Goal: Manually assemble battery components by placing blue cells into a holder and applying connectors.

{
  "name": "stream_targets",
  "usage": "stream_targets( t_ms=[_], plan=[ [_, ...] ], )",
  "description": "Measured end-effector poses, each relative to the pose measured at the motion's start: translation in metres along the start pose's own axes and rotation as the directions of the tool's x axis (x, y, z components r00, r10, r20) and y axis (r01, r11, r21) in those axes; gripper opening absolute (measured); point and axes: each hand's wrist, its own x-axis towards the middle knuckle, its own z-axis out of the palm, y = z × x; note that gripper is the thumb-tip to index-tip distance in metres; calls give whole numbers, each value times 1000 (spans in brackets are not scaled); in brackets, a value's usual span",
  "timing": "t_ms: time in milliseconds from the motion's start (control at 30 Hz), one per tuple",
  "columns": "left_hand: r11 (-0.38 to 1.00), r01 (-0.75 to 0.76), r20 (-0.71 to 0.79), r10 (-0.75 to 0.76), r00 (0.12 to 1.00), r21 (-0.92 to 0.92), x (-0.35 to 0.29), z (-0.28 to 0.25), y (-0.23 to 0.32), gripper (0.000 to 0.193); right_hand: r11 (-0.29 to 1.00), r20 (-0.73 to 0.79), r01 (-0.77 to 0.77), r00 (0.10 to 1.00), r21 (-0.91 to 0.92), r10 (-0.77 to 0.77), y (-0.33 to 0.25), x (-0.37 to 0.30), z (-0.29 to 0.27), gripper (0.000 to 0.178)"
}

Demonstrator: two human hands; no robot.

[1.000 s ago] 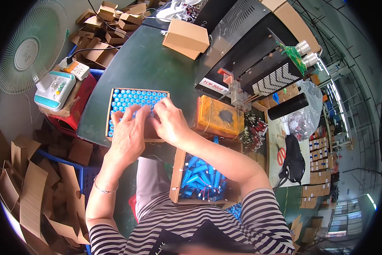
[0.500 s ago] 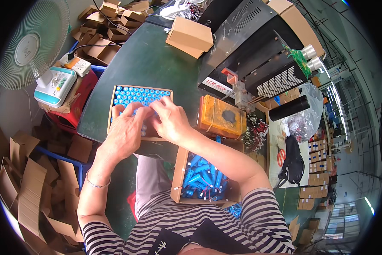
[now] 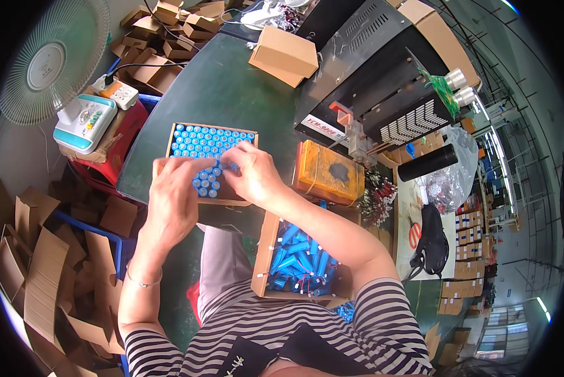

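A shallow cardboard box on the green table holds rows of upright blue cylindrical batteries. My left hand is over the box's near left part, its fingers bent together and pointing right. Across from it, my right hand curls its fingers down at the batteries by the right side. The fingertips of both hands nearly meet, are partly hidden and slightly blurred, so what they pinch cannot be made out. A small group of batteries shows between the hands at the near side.
A carton of blue wired battery packs lies under my right forearm. To the right are a worn orange block and a black machine. A closed cardboard box stands farther back; a fan is at left.
My left hand has drawn slightly left and down, while the right stays by the box's right side. More batteries at the near side are now uncovered. The view has shifted a little.
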Motion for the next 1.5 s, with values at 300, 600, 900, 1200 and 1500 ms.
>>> stream_targets(
  t_ms=[300, 600, 900, 1200, 1500],
  plan=[
    [-548, 297, 577, -457, 677, -782, -42, 33, 43, 49, 967, -59, 252, 966, 25, -251, -53, -29, -63, 18],
    [-543, 90, 479, -638, 603, -835, -49, 50, 43, 18, 874, 10, 482, 875, 62, -484, -63, -48, -55, 28],
    [697, 518, 151, -518, 842, -496, -17, 36, 24, 11, 933, 14, 88, 996, -348, -88, 16, 0, -39, 22],
    [979, -39, 74, 24, 997, 199, 28, 56, 12, 26, 912, 39, 152, 988, -380, -148, 21, 9, -35, 23],
    [965, -40, 218, -18, 976, 258, 30, 63, 12, 34, 920, 22, 182, 982, -348, -186, 23, 7, -32, 19]
  ],
)
